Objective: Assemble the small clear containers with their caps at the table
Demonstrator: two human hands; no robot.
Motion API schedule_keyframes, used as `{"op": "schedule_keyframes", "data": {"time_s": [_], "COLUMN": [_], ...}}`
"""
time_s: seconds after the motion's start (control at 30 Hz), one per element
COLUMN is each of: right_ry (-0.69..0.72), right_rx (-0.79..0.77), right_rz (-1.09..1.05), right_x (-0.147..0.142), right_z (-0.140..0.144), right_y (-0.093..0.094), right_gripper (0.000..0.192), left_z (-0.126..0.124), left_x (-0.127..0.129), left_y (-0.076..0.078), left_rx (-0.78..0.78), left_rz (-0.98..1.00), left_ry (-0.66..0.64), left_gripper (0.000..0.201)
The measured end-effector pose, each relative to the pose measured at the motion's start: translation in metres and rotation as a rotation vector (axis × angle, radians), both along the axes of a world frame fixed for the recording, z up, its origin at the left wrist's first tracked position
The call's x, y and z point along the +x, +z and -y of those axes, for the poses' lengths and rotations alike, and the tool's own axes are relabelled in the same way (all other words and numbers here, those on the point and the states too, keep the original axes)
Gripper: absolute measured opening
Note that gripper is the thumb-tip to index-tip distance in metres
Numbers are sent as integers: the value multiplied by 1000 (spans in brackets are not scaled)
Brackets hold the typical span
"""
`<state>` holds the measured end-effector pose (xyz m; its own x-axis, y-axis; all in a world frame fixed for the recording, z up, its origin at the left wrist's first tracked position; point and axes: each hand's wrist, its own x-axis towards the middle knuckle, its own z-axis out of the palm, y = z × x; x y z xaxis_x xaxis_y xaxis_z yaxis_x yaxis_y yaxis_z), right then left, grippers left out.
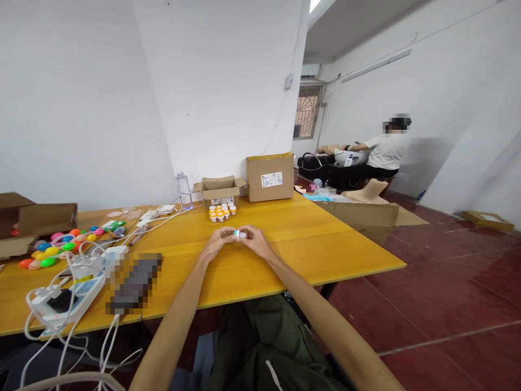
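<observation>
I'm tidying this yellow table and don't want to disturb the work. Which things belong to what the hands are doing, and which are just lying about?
In use:
small white bottle, held between left hand and right hand
cluster of orange-capped bottles
small open carton

Lying about:
coloured eggs
power strip and cables
water bottle
closed carton

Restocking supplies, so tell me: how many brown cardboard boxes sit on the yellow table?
3: closed box at the far edge, open box beside it, open box at far left.

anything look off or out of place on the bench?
Nothing damaged or spilled. Both hands hold one small vial; the other vials stand upright, clustered. Only mess: white cables tangled at the left.
</observation>
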<state>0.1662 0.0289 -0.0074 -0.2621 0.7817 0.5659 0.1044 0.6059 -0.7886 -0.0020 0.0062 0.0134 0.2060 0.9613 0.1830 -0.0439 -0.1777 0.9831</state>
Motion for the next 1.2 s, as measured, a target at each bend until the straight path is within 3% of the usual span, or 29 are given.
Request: {"op": "schedule_keyframes", "data": {"time_s": [0.5,0.77,1.2], "right_ry": [22,65,21], "right_rx": [36,-69,-13], "right_rz": [24,-55,-11], "right_x": [1,-3,0], "right_z": [1,-1,1], "right_y": [1,-4,1], "right_gripper": [19,39,20], "left_z": [6,3,3], "left_x": [8,7,4], "left_y": [5,7,6], "left_rx": [-66,-60,-34], "left_rz": [-5,64,49], "left_ry": [-23,54,93], "left_gripper": [40,30,26]}}
